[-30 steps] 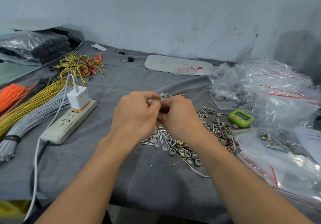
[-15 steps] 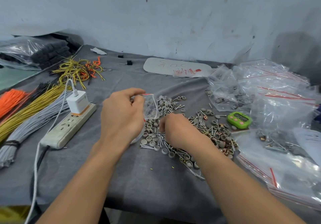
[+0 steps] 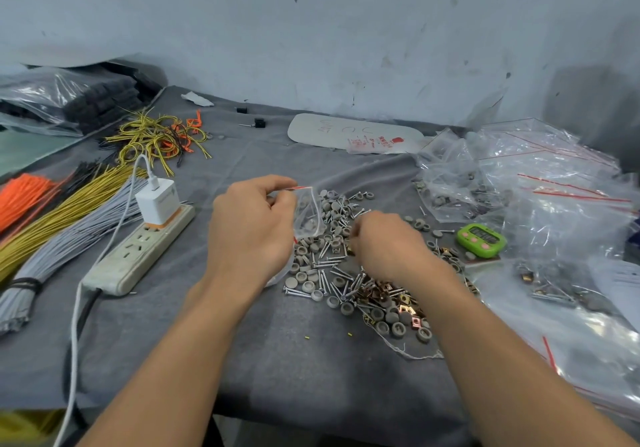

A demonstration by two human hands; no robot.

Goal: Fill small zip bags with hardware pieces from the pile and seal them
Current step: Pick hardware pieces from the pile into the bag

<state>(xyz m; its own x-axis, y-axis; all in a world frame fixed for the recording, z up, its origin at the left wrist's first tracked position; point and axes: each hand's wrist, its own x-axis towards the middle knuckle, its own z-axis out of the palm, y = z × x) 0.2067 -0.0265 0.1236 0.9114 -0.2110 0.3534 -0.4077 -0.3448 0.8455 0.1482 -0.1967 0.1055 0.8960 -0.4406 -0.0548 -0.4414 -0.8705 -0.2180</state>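
Now at the filling step. My left hand (image 3: 252,228), centre of the frame, pinches the small zip bag (image 3: 309,216) at its red-striped mouth between thumb and fingertips. The bag hangs below the pinch, just above the upper-left edge of the pile (image 3: 329,273). A few dark pieces show through the film, but I can't count them. The mouth looks unsealed; how wide it gapes I cannot tell.

My right hand (image 3: 384,247) sits just right of the bag, knuckles up, fingers curled down into the pile. The fingertips are hidden behind the back of the hand, so I cannot tell whether they have closed on a piece or only rest among them. The hands are near each other, not touching.

Pile: grey round caps, silver screws and copper-coloured square bits toward the lower right, spread on the grey cloth (image 3: 277,360). A green timer (image 3: 479,240) lies right of the pile, and big clear bags (image 3: 554,186) are heaped at the right edge. A power strip (image 3: 138,256) and wire bundles (image 3: 52,211) lie at the left.

Judgement: the bag is partly filled and sealing is not yet due. The next move calls for a firm pinch on one piece and a short carry across to the bag mouth. The left hand should hold that mouth open and level so nothing drops beside it. The screws lie crossed and may come up in clumps.
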